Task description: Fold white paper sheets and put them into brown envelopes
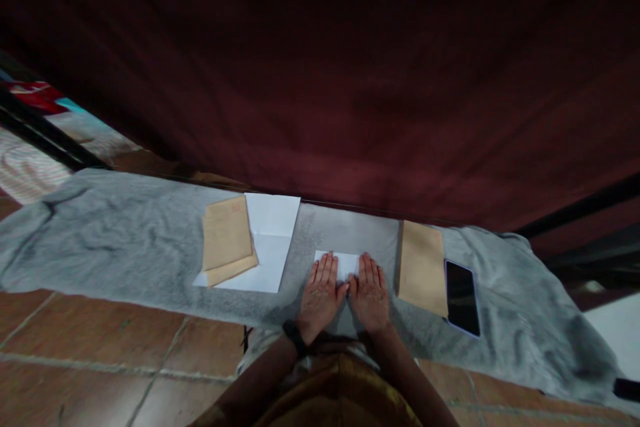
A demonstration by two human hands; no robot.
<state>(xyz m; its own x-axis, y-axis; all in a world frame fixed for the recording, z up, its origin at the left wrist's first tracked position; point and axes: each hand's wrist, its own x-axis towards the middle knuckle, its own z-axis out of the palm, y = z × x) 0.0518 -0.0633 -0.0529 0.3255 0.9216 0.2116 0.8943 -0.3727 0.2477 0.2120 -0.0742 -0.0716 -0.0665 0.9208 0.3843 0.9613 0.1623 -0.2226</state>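
Observation:
A small folded piece of white paper [347,265] lies flat on the grey cloth in front of me. My left hand [321,297] presses down on its left part, fingers stretched out and pointing away from me. Over the right part lies my right hand [370,293], also flat with straight fingers. The two thumbs come close together at the paper's near edge. Both hands cover much of the sheet, so its folds are partly hidden.
Left of me, brown envelopes [227,233] rest on white sheets [273,240]. To the right lie another brown envelope [423,267] and a phone [462,297], dark screen up. Grey cloth [125,240] covers the narrow surface. A dark red curtain [350,80] hangs behind it.

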